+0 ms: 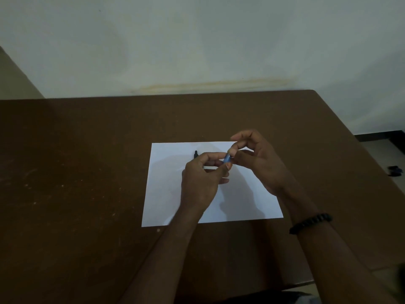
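A white sheet of paper (166, 194) lies flat on the brown table (76, 172). Above the sheet, my left hand (200, 183) and my right hand (258, 163) meet over a small blue pen-like object (227, 158). Left thumb and fingers pinch its lower part, and right fingertips pinch its upper end. A small black piece (196, 153), perhaps a cap or pen tip, shows just beyond my left fingers; whether it lies on the paper or is held I cannot tell. My right wrist carries a black bead bracelet (311, 222).
A pale wall stands right behind the table's far edge. The table's right edge runs diagonally past my right arm, with floor beyond it and a dark object (395, 171) lying there. Bare tabletop spreads to the left of the paper.
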